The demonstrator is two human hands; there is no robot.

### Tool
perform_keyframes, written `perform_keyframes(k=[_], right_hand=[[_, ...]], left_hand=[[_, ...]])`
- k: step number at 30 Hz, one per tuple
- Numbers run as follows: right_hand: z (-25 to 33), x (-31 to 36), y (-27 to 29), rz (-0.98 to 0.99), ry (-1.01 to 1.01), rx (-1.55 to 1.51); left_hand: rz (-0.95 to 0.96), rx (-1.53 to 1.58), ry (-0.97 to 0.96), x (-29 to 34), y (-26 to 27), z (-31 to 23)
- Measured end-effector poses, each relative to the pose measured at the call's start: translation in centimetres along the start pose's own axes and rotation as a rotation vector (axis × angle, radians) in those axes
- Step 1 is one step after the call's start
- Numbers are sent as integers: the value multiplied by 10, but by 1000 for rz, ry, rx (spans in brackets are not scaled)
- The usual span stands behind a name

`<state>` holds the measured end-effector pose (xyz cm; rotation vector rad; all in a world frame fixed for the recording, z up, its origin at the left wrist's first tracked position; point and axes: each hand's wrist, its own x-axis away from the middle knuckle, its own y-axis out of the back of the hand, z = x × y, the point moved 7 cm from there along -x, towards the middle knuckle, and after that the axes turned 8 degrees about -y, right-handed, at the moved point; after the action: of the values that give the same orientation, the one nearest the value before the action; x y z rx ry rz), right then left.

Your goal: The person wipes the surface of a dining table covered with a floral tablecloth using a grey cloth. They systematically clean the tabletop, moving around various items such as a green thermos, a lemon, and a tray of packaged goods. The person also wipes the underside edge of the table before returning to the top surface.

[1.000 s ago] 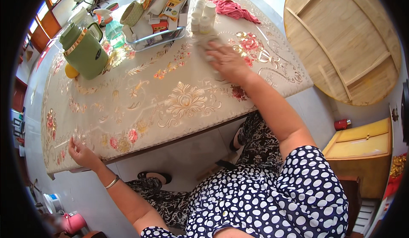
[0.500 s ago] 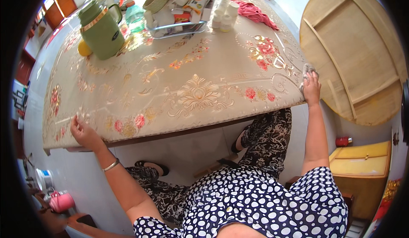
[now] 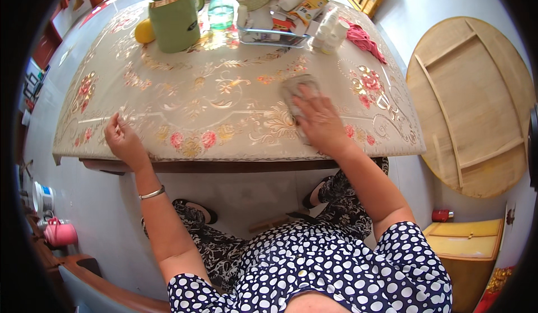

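Note:
My right hand (image 3: pixel 322 119) presses a greyish-beige cleaning cloth (image 3: pixel 291 91) flat against the patterned tablecloth (image 3: pixel 224 116), right of the middle. The cloth shows beyond the fingertips and along the thumb side; the rest is under the palm. Close to the table's front left edge is my left hand (image 3: pixel 126 142), its fingers loosely curled in with nothing visible in them. A silver bangle (image 3: pixel 152 192) circles that wrist. The tablecloth is beige with gold scrolls and red flowers, and it hangs over the front edge.
Along the far side stand a green thermos jug (image 3: pixel 174 24), a yellow ball-like object (image 3: pixel 144 31), a spray bottle (image 3: pixel 221 10), a tray (image 3: pixel 274 38) heaped with packets, white bottles (image 3: pixel 330 35) and a pink cloth (image 3: pixel 364 41). A round wooden tabletop (image 3: pixel 473 105) leans at the right.
My right hand has swept the cloth leftward from the table's right edge to near the middle. My left hand has shifted slightly, staying near the front left edge. The view has moved too.

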<state>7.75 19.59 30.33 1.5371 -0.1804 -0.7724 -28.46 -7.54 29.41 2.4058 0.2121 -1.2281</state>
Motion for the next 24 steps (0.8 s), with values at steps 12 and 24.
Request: perform_keyframes(k=[12, 24], right_hand=[[274, -96, -63, 164, 392, -337], [192, -81, -46, 153, 333, -431]], left_hand=[[-1, 33, 24, -1, 2, -7], [18, 16, 15, 0, -1, 2]])
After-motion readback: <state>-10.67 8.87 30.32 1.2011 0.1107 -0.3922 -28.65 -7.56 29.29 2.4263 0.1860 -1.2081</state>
